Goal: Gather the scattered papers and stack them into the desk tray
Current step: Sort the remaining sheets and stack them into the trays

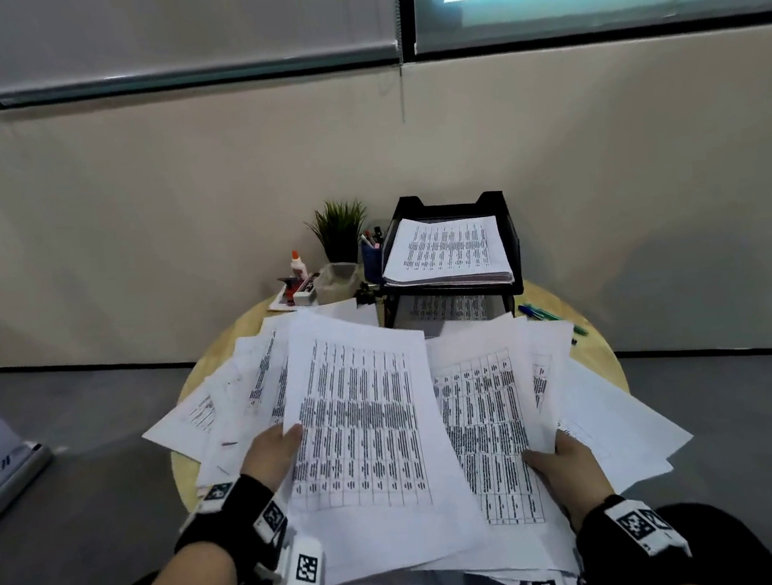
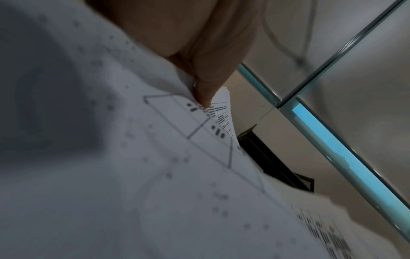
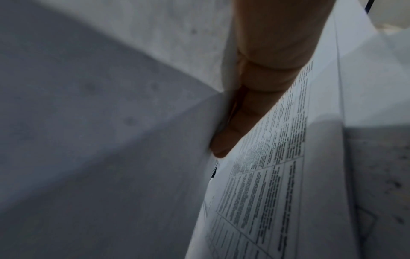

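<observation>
While both hands are buried in the near heap, the entries run from the lap outward:

Left hand (image 1: 273, 457): thumb on top of the large printed sheet (image 1: 361, 421), fingers under it — a pinch at its left edge; the left wrist view shows a fingertip (image 2: 205, 94) pressed into a fold of several edges.

Right hand (image 1: 565, 464): thumb over the right-hand sheets, fingers slid beneath; the right wrist view shows one finger (image 3: 241, 119) wedged between two layers. How many sheets it holds — cannot tell.

Scattered papers (image 1: 598, 412): fanned loosely over the near half of the round table (image 1: 600, 353), some overhanging its edge toward the person.

Step in hand, as judged: gathering the fan into one bundle. Done well, both hands draw inward together, then the edges are knocked square on the table before lifting, or the overhanging sheets are likely to slip to the floor.

Green pens (image 1: 550, 316): lying beside the papers at the right, near enough to be swept up.

Desk tray (image 1: 511, 238): black, two-tiered, at the far side of the table; its upper tier already carries a neat stack (image 1: 447, 250); paper shows through the lower tier.

Hidden or unclear: the table under the heap; the near ends of the papers, cut off by the frame; the clutter left of the tray, too small to sort; both wrist views, mostly blurred paper.
</observation>
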`<state>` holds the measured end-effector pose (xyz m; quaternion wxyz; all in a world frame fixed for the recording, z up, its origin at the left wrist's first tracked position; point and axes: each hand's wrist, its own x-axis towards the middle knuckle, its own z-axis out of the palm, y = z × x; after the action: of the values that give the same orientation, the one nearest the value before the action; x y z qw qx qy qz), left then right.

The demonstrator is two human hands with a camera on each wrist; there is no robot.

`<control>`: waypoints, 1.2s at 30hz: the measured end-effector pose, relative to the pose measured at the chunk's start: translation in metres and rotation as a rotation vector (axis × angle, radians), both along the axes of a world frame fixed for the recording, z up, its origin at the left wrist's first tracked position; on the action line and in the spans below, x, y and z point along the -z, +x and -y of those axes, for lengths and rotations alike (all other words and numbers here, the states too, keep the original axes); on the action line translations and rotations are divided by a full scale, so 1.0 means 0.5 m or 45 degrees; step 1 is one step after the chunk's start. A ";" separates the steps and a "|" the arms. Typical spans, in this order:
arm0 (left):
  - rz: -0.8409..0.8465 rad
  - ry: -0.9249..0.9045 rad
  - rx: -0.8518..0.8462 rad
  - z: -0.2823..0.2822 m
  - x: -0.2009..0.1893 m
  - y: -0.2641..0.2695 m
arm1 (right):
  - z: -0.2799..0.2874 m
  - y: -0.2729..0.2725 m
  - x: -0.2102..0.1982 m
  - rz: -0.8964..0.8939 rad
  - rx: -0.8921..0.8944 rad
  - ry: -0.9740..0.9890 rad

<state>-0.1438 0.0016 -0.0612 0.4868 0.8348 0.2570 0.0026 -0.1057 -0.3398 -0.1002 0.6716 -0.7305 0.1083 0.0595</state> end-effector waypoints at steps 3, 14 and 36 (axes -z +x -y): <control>-0.021 0.011 0.037 0.029 0.015 0.004 | -0.004 -0.002 -0.009 -0.012 -0.054 0.099; -0.118 -0.153 0.199 0.115 0.058 0.001 | -0.042 0.011 0.029 -0.192 -0.333 0.052; -0.560 0.719 0.473 0.063 0.070 0.100 | 0.045 0.048 0.002 -0.084 -0.238 -0.261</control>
<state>-0.0937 -0.0299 -0.0962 0.1641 0.9486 0.1888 -0.1937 -0.0815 -0.3625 -0.1013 0.5810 -0.8000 0.0672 0.1342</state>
